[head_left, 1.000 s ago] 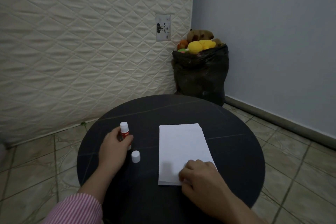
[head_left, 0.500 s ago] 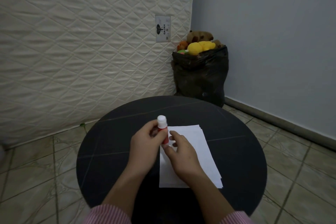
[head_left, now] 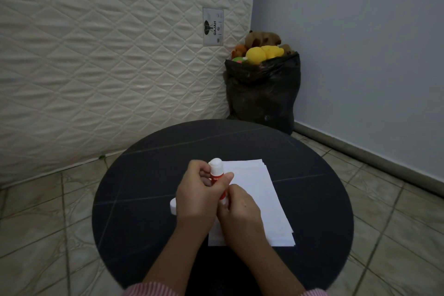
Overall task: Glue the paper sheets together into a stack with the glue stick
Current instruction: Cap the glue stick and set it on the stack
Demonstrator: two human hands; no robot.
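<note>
A red and white glue stick (head_left: 217,173) stands tilted above the round black table (head_left: 144,194). My left hand (head_left: 199,194) grips its red barrel, white tip pointing up and away. My right hand (head_left: 240,214) pinches the stick's lower end. A stack of white paper sheets (head_left: 262,197) lies on the table under and right of both hands, its edges slightly fanned. The white cap (head_left: 172,205) sits on the table just left of my left hand, partly hidden by it.
A quilted mattress (head_left: 108,55) leans against the wall behind the table. A black bag (head_left: 262,96) full of soft toys stands in the corner beyond the table's far edge. Tiled floor (head_left: 48,223) surrounds the table.
My left hand lifted the glue stick from the table's left side to over the paper. My right hand left the paper's near corner and took hold of the stick's lower end.
</note>
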